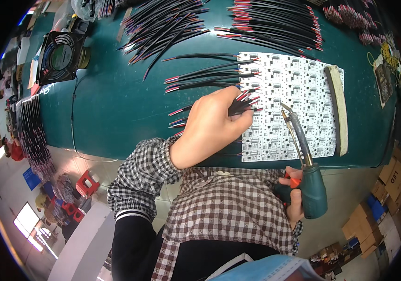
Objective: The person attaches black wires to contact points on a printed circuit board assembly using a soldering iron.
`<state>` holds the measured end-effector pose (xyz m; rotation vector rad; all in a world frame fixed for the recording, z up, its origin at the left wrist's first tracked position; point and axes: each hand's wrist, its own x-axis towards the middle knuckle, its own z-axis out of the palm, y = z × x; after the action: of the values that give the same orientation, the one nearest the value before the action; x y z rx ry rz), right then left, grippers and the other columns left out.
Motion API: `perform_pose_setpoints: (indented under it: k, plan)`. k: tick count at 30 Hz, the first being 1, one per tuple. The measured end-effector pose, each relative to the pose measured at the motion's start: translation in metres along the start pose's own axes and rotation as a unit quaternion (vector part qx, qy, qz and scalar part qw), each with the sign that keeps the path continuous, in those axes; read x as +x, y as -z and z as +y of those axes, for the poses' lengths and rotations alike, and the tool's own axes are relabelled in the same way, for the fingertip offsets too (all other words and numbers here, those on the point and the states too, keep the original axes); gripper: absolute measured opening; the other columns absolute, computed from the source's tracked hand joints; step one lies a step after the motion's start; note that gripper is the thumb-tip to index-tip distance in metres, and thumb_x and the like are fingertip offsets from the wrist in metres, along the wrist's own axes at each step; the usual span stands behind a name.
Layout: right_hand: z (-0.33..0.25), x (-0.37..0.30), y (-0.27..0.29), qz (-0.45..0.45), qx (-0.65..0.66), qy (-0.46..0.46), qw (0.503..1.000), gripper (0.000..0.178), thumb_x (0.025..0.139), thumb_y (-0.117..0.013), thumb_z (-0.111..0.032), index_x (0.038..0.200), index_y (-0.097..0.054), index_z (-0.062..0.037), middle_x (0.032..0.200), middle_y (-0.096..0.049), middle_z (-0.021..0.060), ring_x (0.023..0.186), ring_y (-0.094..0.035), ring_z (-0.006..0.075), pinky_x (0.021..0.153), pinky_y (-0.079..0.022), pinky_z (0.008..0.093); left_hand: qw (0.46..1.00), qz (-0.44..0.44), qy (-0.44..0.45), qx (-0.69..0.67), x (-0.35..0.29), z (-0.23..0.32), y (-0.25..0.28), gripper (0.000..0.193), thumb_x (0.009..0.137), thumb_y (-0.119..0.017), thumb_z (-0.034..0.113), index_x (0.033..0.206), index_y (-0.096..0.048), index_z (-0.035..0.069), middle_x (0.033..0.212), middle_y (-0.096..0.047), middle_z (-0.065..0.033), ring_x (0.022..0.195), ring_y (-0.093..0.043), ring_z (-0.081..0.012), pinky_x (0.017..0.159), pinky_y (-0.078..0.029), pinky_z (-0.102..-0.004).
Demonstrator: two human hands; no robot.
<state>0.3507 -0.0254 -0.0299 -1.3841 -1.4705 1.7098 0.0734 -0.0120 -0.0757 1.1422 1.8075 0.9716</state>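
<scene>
My left hand is closed around a bundle of short black cables with red and white wire ends. It is over the left edge of a white circuit board panel covered in rows of small black parts. Several black cables lie along that edge, their right ends on the panel. My right hand grips a green soldering gun with a red trigger. The gun's thin metal tip and feed tube point up over the middle of the panel, apart from the cable ends.
A pale bar lies across the panel's right side. Piles of black cables and a second row cover the far side of the green table. A small fan stands far left; a soldering stand is at right.
</scene>
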Motion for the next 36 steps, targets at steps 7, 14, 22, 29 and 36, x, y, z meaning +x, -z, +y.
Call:
perform_pose_setpoints:
  k: [7,14,22,29,36]
  plan:
    - [-0.001,-0.003,0.0,0.009,0.002,0.022,1.0,0.056,0.089,-0.07,-0.035,0.124,-0.051,0.0038,0.12,-0.055,0.0174,0.115,-0.059,0.0298,0.086,-0.059,0.0371,0.977,-0.102,0.107,-0.155,-0.002,0.017,0.016,0.023,0.087,-0.072,0.014,0.096,-0.064,-0.006,0.073,-0.065,-0.0093,0.061,-0.057,-0.0117,0.052,-0.044,-0.0262]
    - [0.006,-0.007,0.003,0.003,0.0,0.061,0.998,0.048,0.088,-0.073,-0.025,0.119,-0.052,0.0067,0.104,-0.062,0.017,0.101,-0.065,0.029,0.081,-0.06,0.038,1.0,-0.026,0.016,0.006,0.006,0.011,0.004,0.016,0.078,-0.068,0.012,0.084,-0.062,-0.002,0.065,-0.057,-0.009,0.052,-0.049,-0.0103,0.05,-0.042,-0.027]
    - [-0.01,-0.006,-0.003,-0.006,-0.003,0.024,1.0,0.043,0.086,-0.076,-0.02,0.113,-0.058,0.0087,0.102,-0.064,0.0174,0.1,-0.067,0.0289,0.08,-0.061,0.037,0.999,0.042,0.007,0.011,0.001,0.009,-0.003,0.017,0.076,-0.069,0.01,0.077,-0.058,-0.002,0.061,-0.053,-0.0105,0.05,-0.049,-0.0116,0.05,-0.043,-0.0281]
    - [0.001,-0.008,-0.003,0.006,-0.018,0.032,0.999,0.047,0.085,-0.078,-0.022,0.114,-0.058,0.0086,0.102,-0.064,0.0173,0.095,-0.068,0.0264,0.076,-0.062,0.0358,0.999,0.039,0.004,0.006,0.002,0.008,-0.004,0.017,0.076,-0.069,0.009,0.077,-0.057,-0.003,0.06,-0.053,-0.0108,0.05,-0.049,-0.0112,0.05,-0.044,-0.0281]
    - [0.004,-0.006,-0.002,-0.009,-0.056,0.069,0.996,0.043,0.084,-0.078,-0.019,0.109,-0.058,0.0086,0.092,-0.066,0.0159,0.085,-0.069,0.0237,0.073,-0.061,0.0346,0.999,0.032,0.008,0.002,0.001,0.009,-0.004,0.016,0.075,-0.069,0.009,0.077,-0.058,-0.003,0.061,-0.054,-0.01,0.051,-0.049,-0.0094,0.049,-0.043,-0.027]
